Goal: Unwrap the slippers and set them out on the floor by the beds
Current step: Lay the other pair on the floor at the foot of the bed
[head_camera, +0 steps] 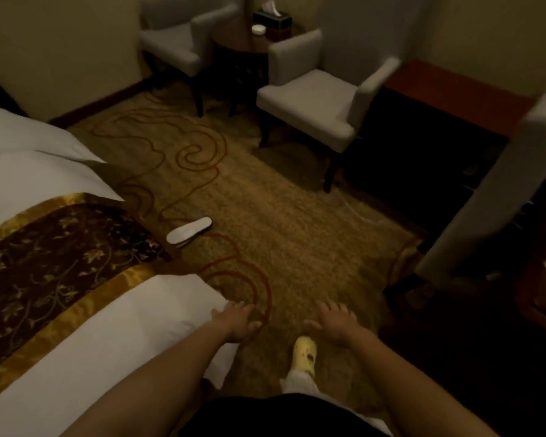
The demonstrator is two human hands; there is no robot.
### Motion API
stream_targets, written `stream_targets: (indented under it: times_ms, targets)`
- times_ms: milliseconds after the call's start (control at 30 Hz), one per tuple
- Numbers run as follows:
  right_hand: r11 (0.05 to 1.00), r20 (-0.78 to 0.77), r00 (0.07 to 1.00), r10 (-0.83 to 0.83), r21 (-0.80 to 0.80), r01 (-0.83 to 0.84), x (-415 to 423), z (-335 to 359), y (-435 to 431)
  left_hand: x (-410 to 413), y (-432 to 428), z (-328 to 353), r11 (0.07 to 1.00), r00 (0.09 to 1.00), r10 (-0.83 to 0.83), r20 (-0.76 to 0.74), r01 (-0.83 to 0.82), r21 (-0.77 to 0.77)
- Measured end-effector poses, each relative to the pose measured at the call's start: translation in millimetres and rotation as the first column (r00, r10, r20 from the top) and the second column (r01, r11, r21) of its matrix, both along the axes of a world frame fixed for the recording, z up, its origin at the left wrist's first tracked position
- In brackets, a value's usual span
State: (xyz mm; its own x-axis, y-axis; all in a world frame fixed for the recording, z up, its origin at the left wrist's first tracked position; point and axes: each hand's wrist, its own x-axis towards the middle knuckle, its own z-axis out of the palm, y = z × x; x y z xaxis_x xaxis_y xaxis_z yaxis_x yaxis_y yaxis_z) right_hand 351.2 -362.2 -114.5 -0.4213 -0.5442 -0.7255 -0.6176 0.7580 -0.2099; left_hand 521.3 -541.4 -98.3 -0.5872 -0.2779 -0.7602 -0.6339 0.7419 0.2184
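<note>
Stretches both bare forearms forward from the bottom edge, left hand (238, 323) and right hand (334, 323) spread palm-down, fingers straight, gripping nothing. Holds the left hand just past the corner of the bed (123, 326) and the right one above a foot (304, 353) in a yellow shoe.

Finds white slippers (189, 231) well ahead of both hands, lying on the carpeted floor (281, 231) close beside the bed, near the end of the dark patterned runner (60, 247). Seems to show them one on top of the other rather than side by side; shows no wrapper on them, though blur makes that hard to settle.

Judges the task partly done: one pair apparently out and down by this bed, perhaps needing separating and straightening. Cannot see any second bed or further slippers, so cannot say what remains there.
</note>
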Motion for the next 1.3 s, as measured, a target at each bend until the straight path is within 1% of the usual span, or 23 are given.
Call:
stream_targets:
  times_ms: [200,367,533,633,733,833,900,967,1033,1133,1200,1300]
  targets:
    - [0.993,-0.069,0.990,0.120,0.012,-0.120,-117,13,-81,-87,-49,22,0.984,0.982,0.174,-0.067,-0.176,-0.027]
    - [0.978,-0.026,0.978,0.207,0.016,-0.206,-157,10,-140,-118,-103,16,0.951,0.950,0.311,-0.021,-0.311,0.000]
    - [0.953,0.008,0.953,0.303,0.007,-0.303,-201,7,-225,-148,-172,3,0.904,0.904,0.428,-0.017,-0.428,-0.004]
    - [0.930,-0.014,0.930,0.367,-0.008,-0.367,-225,8,-293,-166,-224,-12,0.872,0.872,0.490,0.013,-0.490,0.009]
    - [0.887,-0.036,0.887,0.461,-0.005,-0.461,-250,9,-375,-188,-285,-23,0.835,0.836,0.548,0.021,-0.549,0.042]
    - [0.848,-0.020,0.848,0.530,0.020,-0.529,-271,15,-459,-205,-348,-21,0.793,0.796,0.605,0.033,-0.605,0.068]
    - [0.830,-0.015,0.830,0.558,0.025,-0.558,-278,19,-511,-211,-384,-13,0.778,0.781,0.625,0.011,-0.624,0.072]
    - [0.817,-0.034,0.817,0.576,-0.009,-0.577,-281,25,-562,-214,-421,-8,0.772,0.771,0.636,-0.033,-0.633,0.058]
    - [0.792,-0.046,0.792,0.609,-0.025,-0.610,-281,28,-605,-215,-452,-1,0.728,0.728,0.685,-0.033,-0.684,0.046]
    - [0.723,-0.040,0.723,0.690,-0.025,-0.691,-281,31,-661,-214,-489,4,0.663,0.663,0.748,-0.014,-0.747,0.042]
    - [0.676,-0.049,0.677,0.735,-0.030,-0.736,-281,30,-700,-210,-508,4,0.597,0.597,0.802,-0.019,-0.800,0.057]
    - [0.553,-0.060,0.553,0.831,-0.015,-0.833,-274,26,-761,-200,-530,-4,0.470,0.472,0.882,0.012,-0.880,0.066]
